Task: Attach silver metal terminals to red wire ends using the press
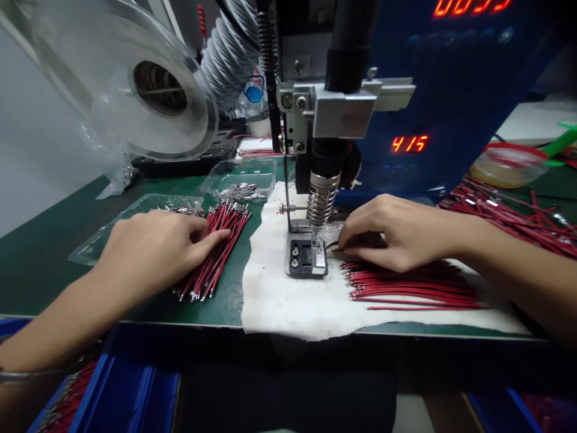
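Note:
My left hand (153,243) rests over a bundle of red and black wires (220,246) with metal terminals at their far ends. Its thumb lies stretched across the wires, apart from the forefinger; the other fingertips are hidden behind the hand. My right hand (387,234) pinches a thin dark wire (332,246), whose tip points at the small metal fixture (307,258). Above this fixture stands the spring-wrapped tip (321,195) of a soldering machine. Below my right hand, a row of red wires (415,291) lies on white paper (288,307).
Clear plastic trays (252,171) with small metal terminals stand behind my left hand. A large clear spool (126,84) hangs at upper left. The blue machine housing (433,108) fills the back right, near loose red wires (509,210) and a round tub (509,165). Blue bins (130,385) sit below the table edge.

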Available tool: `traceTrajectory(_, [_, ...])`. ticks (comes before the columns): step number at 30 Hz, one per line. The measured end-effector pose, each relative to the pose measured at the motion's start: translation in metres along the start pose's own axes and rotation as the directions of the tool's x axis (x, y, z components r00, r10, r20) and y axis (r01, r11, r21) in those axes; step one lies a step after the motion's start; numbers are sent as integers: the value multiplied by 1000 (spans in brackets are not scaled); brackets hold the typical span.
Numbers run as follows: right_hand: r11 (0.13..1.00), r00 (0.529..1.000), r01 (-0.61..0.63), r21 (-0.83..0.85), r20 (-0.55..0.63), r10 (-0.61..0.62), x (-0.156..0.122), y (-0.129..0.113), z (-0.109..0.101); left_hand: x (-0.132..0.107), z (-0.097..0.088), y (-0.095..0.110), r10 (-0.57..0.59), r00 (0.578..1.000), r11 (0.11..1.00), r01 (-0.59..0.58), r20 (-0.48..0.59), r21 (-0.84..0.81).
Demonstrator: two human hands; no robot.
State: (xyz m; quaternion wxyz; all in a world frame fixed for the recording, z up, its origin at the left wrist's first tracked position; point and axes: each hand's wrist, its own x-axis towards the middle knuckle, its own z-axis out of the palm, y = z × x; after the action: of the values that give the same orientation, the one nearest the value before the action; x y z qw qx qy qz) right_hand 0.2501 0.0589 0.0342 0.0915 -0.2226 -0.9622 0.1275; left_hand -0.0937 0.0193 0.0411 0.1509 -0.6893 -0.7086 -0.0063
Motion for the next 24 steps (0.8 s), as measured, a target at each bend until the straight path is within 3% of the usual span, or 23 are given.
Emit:
traceTrajectory(4, [994, 998, 36, 100, -55, -31, -1, -1, -4, 2, -7, -32, -204, 976, 979, 205, -72, 11])
traceTrajectory(7, [974, 992, 67, 215, -117, -43, 0, -4, -6, 8, -8, -62, -199, 980, 979, 198, -21, -56])
traceTrajectory(9, [960, 988, 50, 274, -154, -7, 2, -7, -5, 10, -7, -73, -197, 978, 976, 203, 71, -80])
traceTrajectory(12, [951, 981, -9, 308, -183, 68, 6, -11, 0, 9, -6, -76, -186, 953, 964, 224, 239, -146])
traceTrajectory(14, [956, 977, -20, 291, -199, 80, 8, -13, 4, 8, -5, -73, -162, 946, 950, 227, 280, -215])
traceTrajectory(24, [988, 959, 49, 147, -285, -5, 7, -16, 11, 8, -3, -76, -162, 951, 929, 237, 264, -283])
